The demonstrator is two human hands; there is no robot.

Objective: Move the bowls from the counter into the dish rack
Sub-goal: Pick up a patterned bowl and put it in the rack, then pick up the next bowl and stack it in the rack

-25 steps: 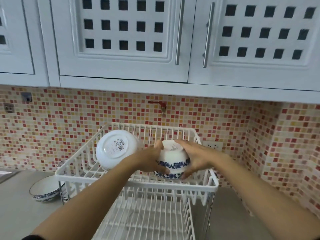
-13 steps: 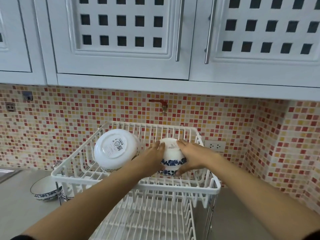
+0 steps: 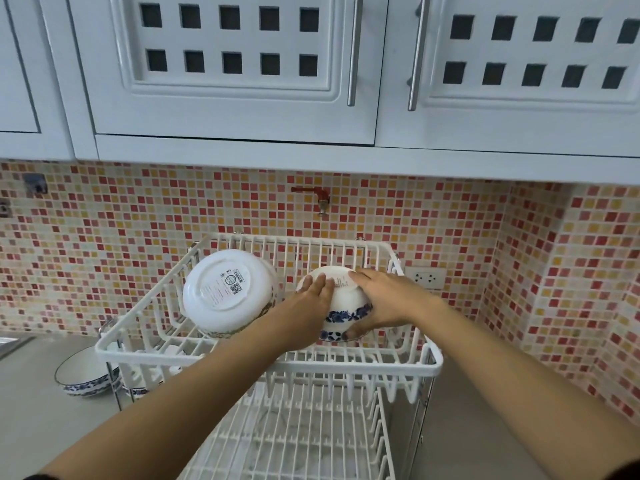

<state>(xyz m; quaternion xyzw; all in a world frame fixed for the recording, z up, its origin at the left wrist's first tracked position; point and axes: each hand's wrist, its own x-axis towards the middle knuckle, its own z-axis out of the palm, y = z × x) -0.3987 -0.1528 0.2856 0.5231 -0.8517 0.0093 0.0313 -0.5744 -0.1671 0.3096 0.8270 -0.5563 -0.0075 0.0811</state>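
Overhead, I see 3 white wall cabinets with square-cut vent holes (image 3: 228, 46) above a mosaic backsplash of red, orange and cream tiles (image 3: 104, 244). Below them the grey table (image 3: 31, 420) carries a white plastic-coated wire dish rack with 2 tiers (image 3: 263, 363). In the upper tier, left side, a large white bowl with a printed label on its base (image 3: 227, 294) sits tilted on its edge, base toward me, leaning among the wires.

Right of it, in the same tier, is a small white ceramic bowl with a blue floral band (image 3: 343, 304), upside down and tipped, its rim down near the rack's wires. My left hand (image 3: 310, 299) presses flat against its left side and my right hand (image 3: 379, 303) wraps its right side, thumb under the rim, so both grips are grasping this bowl between them.

On the table left of the rack stands an upright white bowl with a blue-patterned rim (image 3: 86, 375), partly hidden behind the rack's corner. A white wall socket (image 3: 426, 278) shows just right of the rack, and a small red tap (image 3: 317, 197) juts from the tiles above.
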